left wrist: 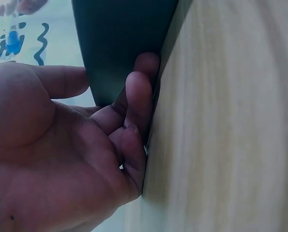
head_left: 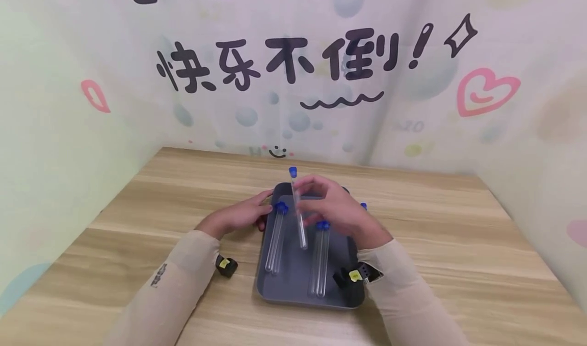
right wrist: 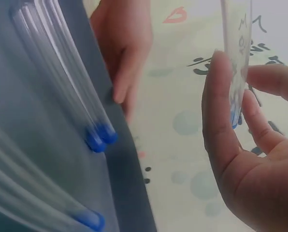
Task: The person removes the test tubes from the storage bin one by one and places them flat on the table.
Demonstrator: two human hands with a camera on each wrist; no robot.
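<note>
My right hand pinches a clear test tube with a blue cap between thumb and fingers. The tube hangs over a dark grey tray, slightly tilted, its cap uppermost. At the tray's left side, my left hand grips the wall, thumb at the rim and the other fingers curled against the outside, as the left wrist view shows. Inside the tray lie blue-capped test tubes along the left and more test tubes nearer the right, caps pointing away from me.
Another blue cap peeks out behind my right hand, near the tray's right wall. The tray stands on a wood-grain table. A printed cloth wall rises behind the table's far edge.
</note>
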